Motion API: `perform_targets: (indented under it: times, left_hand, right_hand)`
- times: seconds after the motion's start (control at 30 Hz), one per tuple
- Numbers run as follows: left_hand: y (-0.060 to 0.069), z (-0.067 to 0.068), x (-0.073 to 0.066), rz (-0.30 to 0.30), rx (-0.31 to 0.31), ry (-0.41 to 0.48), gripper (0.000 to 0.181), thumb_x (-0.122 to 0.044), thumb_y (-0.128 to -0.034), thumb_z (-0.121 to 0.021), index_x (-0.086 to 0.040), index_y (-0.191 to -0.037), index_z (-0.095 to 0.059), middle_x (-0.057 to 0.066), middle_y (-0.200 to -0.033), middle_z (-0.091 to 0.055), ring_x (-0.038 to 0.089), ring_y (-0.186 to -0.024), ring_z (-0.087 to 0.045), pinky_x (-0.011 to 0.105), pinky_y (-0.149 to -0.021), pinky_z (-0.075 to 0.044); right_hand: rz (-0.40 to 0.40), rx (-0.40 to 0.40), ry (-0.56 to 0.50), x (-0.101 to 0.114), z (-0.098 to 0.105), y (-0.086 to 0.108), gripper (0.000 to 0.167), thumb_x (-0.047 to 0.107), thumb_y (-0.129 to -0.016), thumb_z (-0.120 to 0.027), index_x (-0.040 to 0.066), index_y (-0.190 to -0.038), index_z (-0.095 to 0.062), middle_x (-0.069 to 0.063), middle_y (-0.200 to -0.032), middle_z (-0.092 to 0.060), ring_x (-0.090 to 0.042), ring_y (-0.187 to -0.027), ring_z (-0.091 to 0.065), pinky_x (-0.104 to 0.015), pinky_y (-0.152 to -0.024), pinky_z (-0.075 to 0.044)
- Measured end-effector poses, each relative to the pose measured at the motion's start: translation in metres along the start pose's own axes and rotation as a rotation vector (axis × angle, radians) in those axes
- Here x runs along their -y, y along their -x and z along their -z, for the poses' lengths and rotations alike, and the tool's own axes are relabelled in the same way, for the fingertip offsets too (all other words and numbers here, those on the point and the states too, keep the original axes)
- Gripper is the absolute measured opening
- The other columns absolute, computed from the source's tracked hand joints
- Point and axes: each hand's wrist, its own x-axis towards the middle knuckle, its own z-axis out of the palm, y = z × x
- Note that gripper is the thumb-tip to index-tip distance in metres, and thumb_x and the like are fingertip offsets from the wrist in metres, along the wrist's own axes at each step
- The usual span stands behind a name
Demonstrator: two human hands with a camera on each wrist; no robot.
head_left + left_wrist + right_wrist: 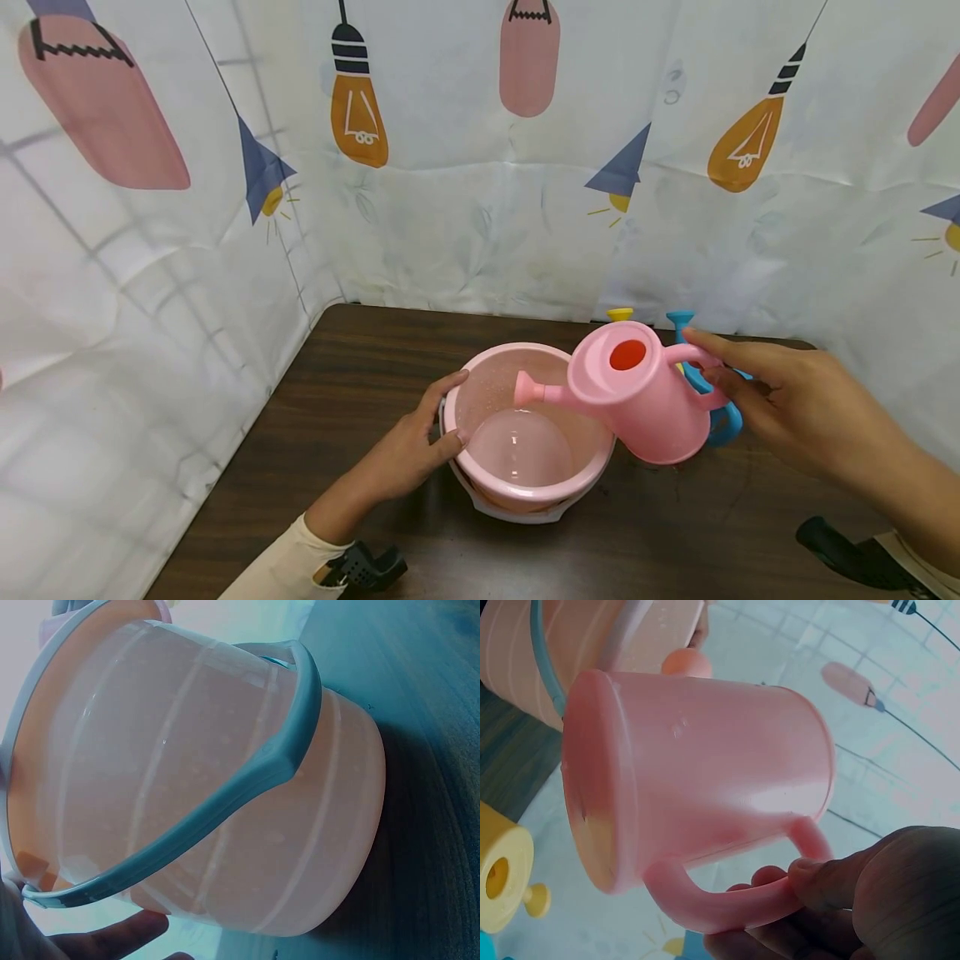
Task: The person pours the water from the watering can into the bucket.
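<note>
Pink watering can (pixel 663 417): tilted, its spout rose (pixel 527 389) over the mouth of the pale pink bucket (pixel 525 493), which stands on the dark wood-grain table (pixel 360 375). Right hand (pixel 802 400): thumb and fingers closed round the can's handle. Left hand (pixel 401 458): holds the bucket's rim, thumb and forefinger wide apart. Apparent water (pixel 517 446) in the bucket; no stream visible. Beyond: 2 others, a blue watering can (pixel 725 425) and a yellow watering can (pixel 519 855). Judgement: pouring step in hand; next move calls for steeper tilt, rose inside the rim, bucket steadied.
</note>
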Motion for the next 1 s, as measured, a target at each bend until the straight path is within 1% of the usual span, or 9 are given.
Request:
perform_targets:
  times: [0.1, 0.33, 0.5, 0.67, 1.0]
  left_hand:
    - [-0.0002, -0.0001, -0.0002, 0.002, 0.001, 0.003, 0.071, -0.041, -0.0984, -0.058, -0.043, -0.159, -0.021, 0.021, -0.152, -0.044, 0.035, -0.128, -0.053, 0.060, -0.098, -0.042]
    - [-0.0005, -0.0004, -0.0003, -0.002, 0.000, -0.001, 0.071, -0.040, -0.0986, -0.058, -0.043, -0.159, -0.020, 0.021, -0.150, -0.046, 0.034, -0.126, -0.054, 0.059, -0.098, -0.042]
    - [0.0000, -0.0003, -0.0002, -0.007, -0.003, -0.004, 0.071, -0.043, -0.0983, -0.058, -0.042, -0.159, -0.021, 0.021, -0.150, -0.046, 0.034, -0.127, -0.054, 0.059, -0.098, -0.042]
    - [0.0000, -0.0007, -0.0005, 0.003, 0.000, -0.003, 0.071, -0.042, -0.0983, -0.057, -0.043, -0.159, -0.021, 0.020, -0.152, -0.045, 0.036, -0.129, -0.052, 0.060, -0.098, -0.042]
    - [-0.0001, -0.0007, -0.0010, 0.011, 0.001, 0.000, 0.071, -0.041, -0.0981, -0.057, -0.042, -0.159, -0.021, 0.021, -0.151, -0.045, 0.035, -0.129, -0.053, 0.060, -0.098, -0.042]
  right_hand:
    - [0.003, 0.001, -0.008, 0.0002, 0.0003, -0.0004, 0.056, 0.055, -0.102, -0.048, 0.014, -0.133, -0.071, 0.001, -0.095, -0.076, 0.005, -0.071, -0.065, -0.011, -0.066, -0.046]
    - [-0.010, 0.005, -0.006, 0.0011, 0.0012, 0.0000, 0.052, 0.052, -0.102, -0.051, 0.014, -0.131, -0.072, 0.001, -0.097, -0.076, 0.005, -0.070, -0.065, -0.012, -0.065, -0.046]
    - [-0.022, 0.010, -0.013, 0.0025, 0.0014, 0.0006, 0.044, 0.044, -0.101, -0.060, 0.014, -0.131, -0.072, 0.001, -0.102, -0.076, 0.004, -0.072, -0.067, -0.011, -0.067, -0.048]
    - [-0.023, 0.012, -0.017, 0.0030, 0.0010, -0.0001, 0.041, 0.040, -0.101, -0.063, 0.014, -0.130, -0.073, 0.001, -0.103, -0.076, 0.004, -0.072, -0.068, -0.011, -0.069, -0.048]
    - [-0.020, 0.012, -0.006, 0.0018, 0.0008, -0.0010, 0.045, 0.046, -0.102, -0.058, 0.014, -0.129, -0.073, 0.002, -0.100, -0.076, 0.005, -0.072, -0.065, -0.012, -0.068, -0.047]
